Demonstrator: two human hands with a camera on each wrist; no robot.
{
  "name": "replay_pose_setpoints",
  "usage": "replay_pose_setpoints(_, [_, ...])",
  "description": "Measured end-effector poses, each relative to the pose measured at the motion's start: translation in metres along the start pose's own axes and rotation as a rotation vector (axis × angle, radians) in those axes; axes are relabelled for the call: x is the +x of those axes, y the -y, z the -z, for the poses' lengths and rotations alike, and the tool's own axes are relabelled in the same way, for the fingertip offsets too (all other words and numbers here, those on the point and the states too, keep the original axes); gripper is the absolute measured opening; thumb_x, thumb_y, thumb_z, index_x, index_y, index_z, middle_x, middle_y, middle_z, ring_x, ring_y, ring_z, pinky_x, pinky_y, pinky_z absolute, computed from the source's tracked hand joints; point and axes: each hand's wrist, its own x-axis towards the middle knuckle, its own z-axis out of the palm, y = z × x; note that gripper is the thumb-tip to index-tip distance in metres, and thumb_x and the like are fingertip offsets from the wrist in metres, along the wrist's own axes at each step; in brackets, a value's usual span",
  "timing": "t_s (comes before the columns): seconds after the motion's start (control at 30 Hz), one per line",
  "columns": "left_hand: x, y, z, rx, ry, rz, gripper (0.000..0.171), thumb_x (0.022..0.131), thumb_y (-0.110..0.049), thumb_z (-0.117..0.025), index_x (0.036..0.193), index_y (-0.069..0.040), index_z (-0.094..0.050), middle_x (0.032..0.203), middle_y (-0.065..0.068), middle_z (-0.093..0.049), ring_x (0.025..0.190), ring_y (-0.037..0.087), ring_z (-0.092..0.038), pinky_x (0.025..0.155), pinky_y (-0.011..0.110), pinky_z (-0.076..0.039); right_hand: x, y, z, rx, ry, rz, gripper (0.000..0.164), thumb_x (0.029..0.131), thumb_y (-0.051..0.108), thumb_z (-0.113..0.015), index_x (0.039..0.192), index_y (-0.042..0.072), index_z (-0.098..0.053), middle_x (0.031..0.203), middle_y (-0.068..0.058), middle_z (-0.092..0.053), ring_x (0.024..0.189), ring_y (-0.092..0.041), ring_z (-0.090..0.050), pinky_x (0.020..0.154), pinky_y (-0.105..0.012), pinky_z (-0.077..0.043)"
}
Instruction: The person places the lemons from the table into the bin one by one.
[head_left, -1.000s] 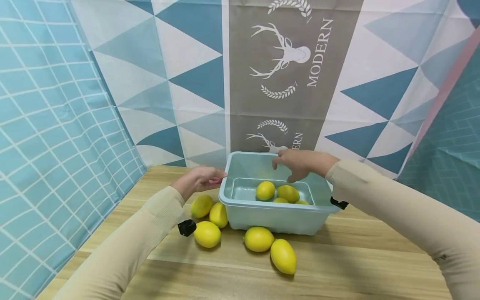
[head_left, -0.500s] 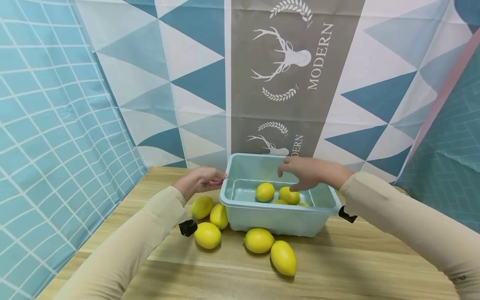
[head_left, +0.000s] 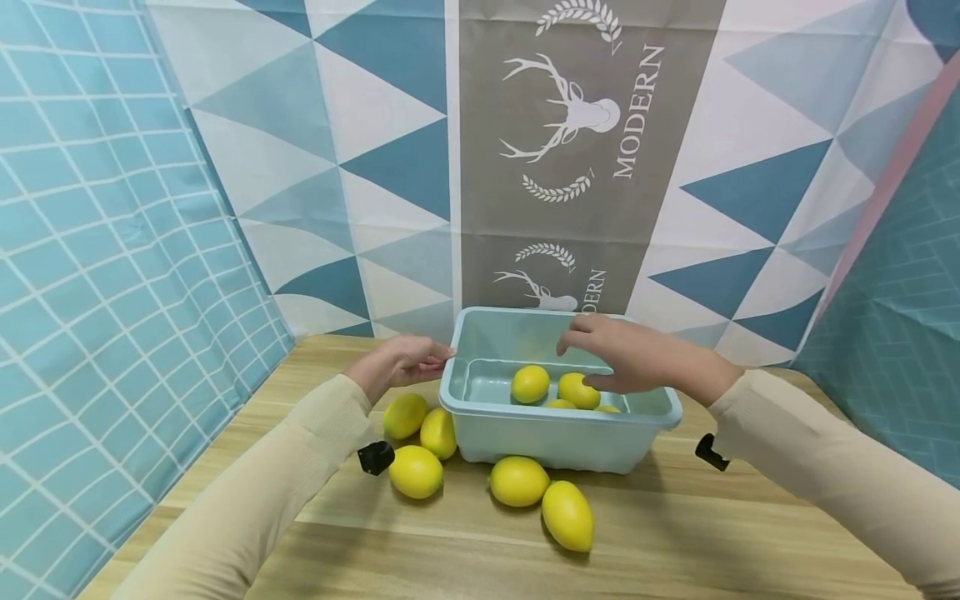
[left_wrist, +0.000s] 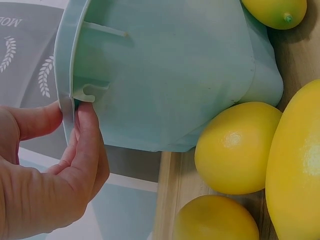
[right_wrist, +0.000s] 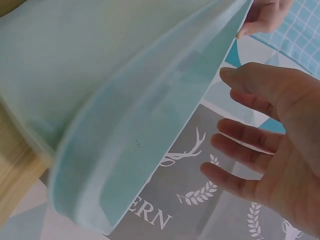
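A light blue plastic bin [head_left: 555, 433] stands on the wooden table with several yellow lemons [head_left: 530, 384] inside. My left hand [head_left: 401, 363] pinches the bin's left rim; in the left wrist view the thumb [left_wrist: 42, 120] lies outside the lip and the fingers [left_wrist: 87, 145] curl beneath it. Over the bin's right side hovers my right hand [head_left: 637, 354], fingers spread and holding nothing. Its thumb overlaps a lemon [head_left: 576, 390] in the head view. The right wrist view shows the right hand [right_wrist: 280, 145] with loose fingers apart from the bin wall [right_wrist: 150, 125].
Two lemons [head_left: 518, 481] lie in front of the bin, one pointing toward the near edge. Three more lemons [head_left: 416, 472] cluster at its left, close to the left forearm. A patterned cloth [head_left: 405, 167] hangs behind the table [head_left: 480, 558], and a tiled-print cloth [head_left: 90, 250] at the left.
My right hand has drawn back to the right and slightly down, off the bin's middle, its fingers still apart. The left hand keeps its pinch on the rim, and the lemons lie as before.
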Motion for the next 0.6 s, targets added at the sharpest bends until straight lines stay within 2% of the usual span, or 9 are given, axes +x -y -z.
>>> replay_pose_setpoints(0.23, [0.003, 0.000, 0.001, 0.011, 0.008, 0.006, 0.039, 0.094, -0.008, -0.058, 0.130, 0.006, -0.050, 0.088, 0.004, -0.058, 0.073, 0.011, -0.061, 0.068, 0.018, -0.059, -0.008, 0.006, -0.004, 0.002, -0.111, 0.047, 0.046, 0.078, 0.017, -0.080, 0.118, 0.014, -0.058, 0.114, -0.003, -0.059, 0.104, -0.019, -0.058, 0.089, -0.035, -0.056])
replay_pose_setpoints(0.43, [0.004, 0.000, 0.002, 0.009, 0.009, 0.008, 0.041, 0.094, -0.008, -0.059, 0.132, 0.006, -0.049, 0.091, 0.005, -0.058, 0.076, 0.011, -0.062, 0.069, 0.018, -0.059, -0.014, 0.011, -0.003, 0.000, -0.182, 0.060, 0.048, 0.077, 0.017, -0.081, 0.118, 0.013, -0.058, 0.113, -0.002, -0.058, 0.103, -0.017, -0.057, 0.086, -0.032, -0.056])
replay_pose_setpoints(0.6, [0.003, 0.000, 0.002, 0.013, -0.001, 0.017, 0.039, 0.094, -0.009, -0.060, 0.129, 0.004, -0.052, 0.093, 0.005, -0.057, 0.076, 0.011, -0.062, 0.068, 0.018, -0.059, -0.018, 0.016, -0.004, -0.012, -0.196, 0.054, 0.048, 0.077, 0.020, -0.081, 0.119, 0.015, -0.058, 0.112, -0.001, -0.057, 0.101, -0.015, -0.055, 0.082, -0.029, -0.055])
